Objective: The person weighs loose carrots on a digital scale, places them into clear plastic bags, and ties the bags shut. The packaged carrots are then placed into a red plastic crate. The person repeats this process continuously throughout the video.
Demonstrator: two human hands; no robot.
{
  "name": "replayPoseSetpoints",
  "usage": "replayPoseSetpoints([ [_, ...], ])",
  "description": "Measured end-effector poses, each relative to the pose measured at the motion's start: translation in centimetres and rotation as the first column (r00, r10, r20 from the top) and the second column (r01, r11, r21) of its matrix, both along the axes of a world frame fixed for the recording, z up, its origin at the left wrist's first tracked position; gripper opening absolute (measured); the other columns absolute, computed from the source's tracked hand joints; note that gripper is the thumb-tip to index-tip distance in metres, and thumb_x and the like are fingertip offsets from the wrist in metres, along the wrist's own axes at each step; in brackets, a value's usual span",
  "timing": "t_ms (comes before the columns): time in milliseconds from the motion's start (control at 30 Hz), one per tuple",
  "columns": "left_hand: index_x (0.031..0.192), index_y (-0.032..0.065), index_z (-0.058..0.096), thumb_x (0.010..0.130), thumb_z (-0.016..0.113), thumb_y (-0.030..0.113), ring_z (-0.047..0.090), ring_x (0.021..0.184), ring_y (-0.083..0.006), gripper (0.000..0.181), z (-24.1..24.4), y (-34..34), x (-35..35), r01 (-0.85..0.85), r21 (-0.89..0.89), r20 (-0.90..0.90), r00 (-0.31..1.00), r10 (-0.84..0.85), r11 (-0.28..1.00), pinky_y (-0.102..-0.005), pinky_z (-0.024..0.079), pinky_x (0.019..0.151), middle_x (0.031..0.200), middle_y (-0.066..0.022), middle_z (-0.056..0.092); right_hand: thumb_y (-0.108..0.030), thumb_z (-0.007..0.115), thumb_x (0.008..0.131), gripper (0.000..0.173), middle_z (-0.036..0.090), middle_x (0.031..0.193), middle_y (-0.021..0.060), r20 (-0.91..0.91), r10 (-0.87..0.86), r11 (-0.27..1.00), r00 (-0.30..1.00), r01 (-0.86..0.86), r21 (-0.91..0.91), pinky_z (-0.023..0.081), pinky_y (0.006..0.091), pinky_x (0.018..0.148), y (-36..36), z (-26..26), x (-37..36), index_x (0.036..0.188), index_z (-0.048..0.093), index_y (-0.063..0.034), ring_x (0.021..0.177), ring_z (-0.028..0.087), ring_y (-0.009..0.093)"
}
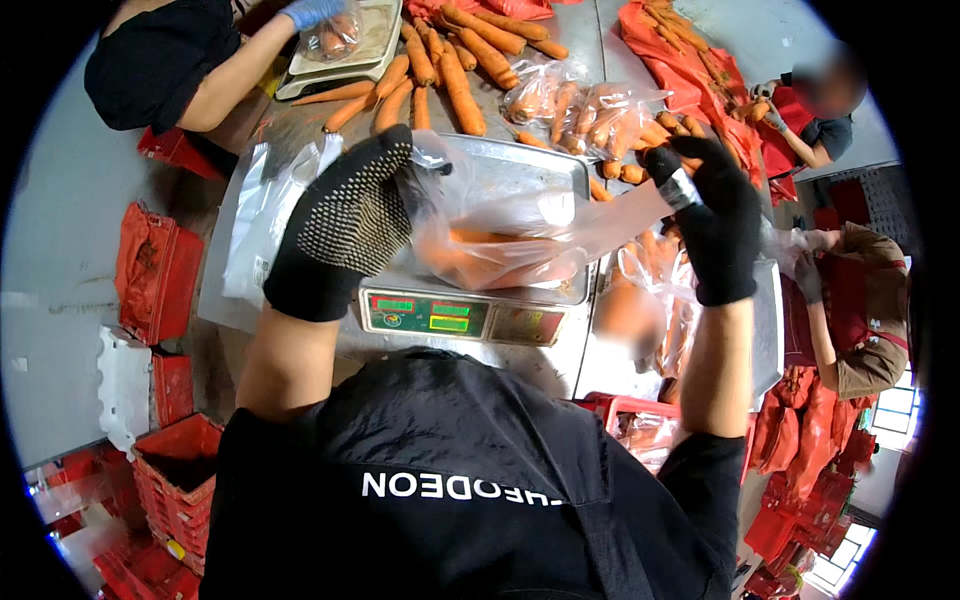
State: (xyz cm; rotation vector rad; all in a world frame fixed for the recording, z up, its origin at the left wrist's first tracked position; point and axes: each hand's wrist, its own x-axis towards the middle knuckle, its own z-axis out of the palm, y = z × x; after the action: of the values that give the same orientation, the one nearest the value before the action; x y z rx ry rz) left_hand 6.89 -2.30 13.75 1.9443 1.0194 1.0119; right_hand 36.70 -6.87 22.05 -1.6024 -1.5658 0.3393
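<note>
A clear plastic bag [510, 251] with carrots inside lies on the steel pan [517, 161] of a digital weighing scale [424, 315]. My left hand [341, 221], in a black knit glove with a dotted palm, pinches one gathered end of the bag above the pan's left side. On the other side, my right hand [712, 221] grips the opposite end, a strip of plastic stretched out towards it. A silvery band wraps the right thumb. The fingers of both hands partly hide their grip. Lit displays show on the scale's front.
Loose carrots [461, 90] and filled bags [611, 120] lie beyond the pan. Flat plastic bags [262, 202] are at left; more bagged carrots [679, 300] lie at right. A co-worker's gloved hand [315, 13] is at another scale [345, 52]. Red crates [176, 457] stand at lower left.
</note>
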Motion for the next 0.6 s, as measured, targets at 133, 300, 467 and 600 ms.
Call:
replayPoseSetpoints([
  [133, 0.116, -0.0045, 0.048, 0.091, 0.048, 0.016, 0.059, 0.089, -0.019, 0.032, -4.3, 1.1, 2.6, 0.593, -0.323, 0.843, 0.535, -0.06, 0.738, -0.0258, 0.049, 0.079, 0.105, -0.0148, 0.059, -0.02, 0.069, 0.08, 0.038, 0.063, 0.083, 0.0017, -0.544, 0.21, 0.931, 0.812, -0.337, -0.143, 0.046, 0.0235, 0.068, 0.3, -3.3, -3.9, 0.11, 0.058, -0.0006, 0.075, 0.057, 0.008],
  [300, 0.12, -0.0006, 0.046, 0.095, 0.04, 0.016, 0.054, 0.103, -0.0204, 0.031, -5.4, 1.1, 8.3, 0.64, -0.411, 0.906, 0.363, 0.216, 0.65, -0.0291, 0.045, 0.089, 0.114, -0.0128, 0.055, -0.007, 0.067, 0.073, 0.058, 0.064, 0.085, 0.0126, -0.39, 0.428, 0.86, 0.815, -0.5, -0.102, 0.048, 0.0284, 0.07, 1.5, -5.2, -7.6, 0.126, 0.043, -0.0037, 0.078, 0.062, 0.019],
  [467, 0.125, 0.0013, 0.041, 0.094, 0.041, 0.02, 0.052, 0.107, -0.0226, 0.036, -10.2, 1.8, 8.1, 0.469, -0.418, 0.755, 0.656, 0.01, 0.778, -0.0327, 0.042, 0.092, 0.115, -0.0134, 0.053, -0.007, 0.063, 0.07, 0.058, 0.063, 0.09, 0.0137, -0.332, 0.595, 0.769, 0.732, -0.638, -0.028, 0.049, 0.0323, 0.072, 2.3, -7.6, -8.1, 0.126, 0.047, -0.0068, 0.08, 0.062, 0.025],
  [600, 0.102, 0.003, 0.061, 0.08, 0.06, 0.017, 0.06, 0.087, -0.03, 0.026, -7.6, 0.1, 4.3, 0.377, -0.196, -0.057, 0.917, -0.395, 0.905, -0.0375, 0.048, 0.077, 0.096, -0.0159, 0.062, -0.003, 0.056, 0.075, 0.044, 0.063, 0.086, 0.0029, -0.508, 0.285, 0.827, 0.813, -0.476, -0.298, 0.048, 0.0236, 0.069, 2.7, -11.0, 0.6, 0.119, 0.053, -0.0022, 0.074, 0.057, 0.009],
])
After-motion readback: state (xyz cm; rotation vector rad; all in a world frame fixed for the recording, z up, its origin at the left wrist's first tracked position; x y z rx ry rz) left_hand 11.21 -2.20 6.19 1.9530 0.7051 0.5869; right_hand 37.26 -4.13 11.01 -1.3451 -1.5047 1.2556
